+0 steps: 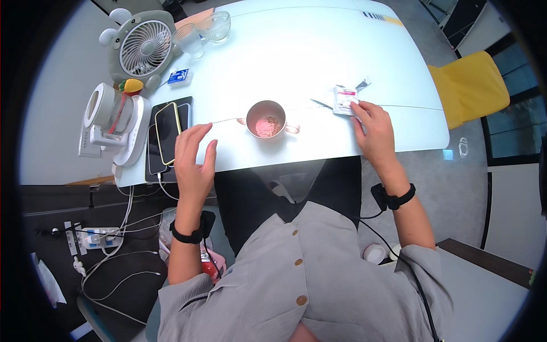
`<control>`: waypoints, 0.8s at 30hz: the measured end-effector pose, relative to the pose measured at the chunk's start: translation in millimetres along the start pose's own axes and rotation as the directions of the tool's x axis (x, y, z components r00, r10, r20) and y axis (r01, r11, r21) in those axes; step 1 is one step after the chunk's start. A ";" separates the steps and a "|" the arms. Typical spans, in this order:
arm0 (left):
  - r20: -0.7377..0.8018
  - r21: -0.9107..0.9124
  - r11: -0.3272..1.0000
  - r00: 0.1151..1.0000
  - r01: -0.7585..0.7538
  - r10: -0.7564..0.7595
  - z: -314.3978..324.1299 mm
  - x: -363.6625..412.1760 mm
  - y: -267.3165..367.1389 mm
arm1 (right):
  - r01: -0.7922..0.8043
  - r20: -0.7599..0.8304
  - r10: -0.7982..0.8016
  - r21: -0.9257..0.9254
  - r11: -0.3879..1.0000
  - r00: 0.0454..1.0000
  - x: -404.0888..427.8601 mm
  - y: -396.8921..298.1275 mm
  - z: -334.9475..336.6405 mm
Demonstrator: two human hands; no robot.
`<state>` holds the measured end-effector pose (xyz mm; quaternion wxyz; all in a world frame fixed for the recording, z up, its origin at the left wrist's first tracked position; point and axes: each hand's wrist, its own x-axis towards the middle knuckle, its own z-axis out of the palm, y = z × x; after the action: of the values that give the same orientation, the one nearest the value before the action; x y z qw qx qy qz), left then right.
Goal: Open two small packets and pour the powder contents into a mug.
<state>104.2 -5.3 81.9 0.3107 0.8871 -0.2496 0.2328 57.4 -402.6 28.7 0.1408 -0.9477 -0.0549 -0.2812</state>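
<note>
A two-handled pinkish cup [266, 119] stands upright on the white table [299, 55], with pink and brown powder or granules at its bottom. To the cup's left, my left hand [194, 149] hovers by the table edge with fingers apart, holding nothing. On the right, the fingertips of my right hand [374, 128] touch the lower right part of a small white sachet with a pink print [344, 100]; whether they grip it is not clear. A torn silvery strip [363, 83] lies just beyond the sachet, and a thin pointed item [321, 103] sticks out at its left.
Phones [169, 132] with a charging cable lie at the left, by a white appliance with a clear jar [115, 115]. Farther back are a grey fan [147, 48], a blue-and-white box [180, 77], a ribbed glass [189, 40] and a glass bowl [216, 28]. A yellow chair [470, 89] stands right.
</note>
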 end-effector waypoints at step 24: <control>-0.145 -0.188 0.941 0.939 0.282 -0.311 -23.5 -77.8 -32.4 | -0.098 -0.167 0.104 0.043 0.994 0.980 -27.3 17.1 -1.7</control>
<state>57.5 55.7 40.0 0.4350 0.8623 -0.1031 0.2378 36.9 -420.1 11.1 0.1752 -0.9195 0.0008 -0.3520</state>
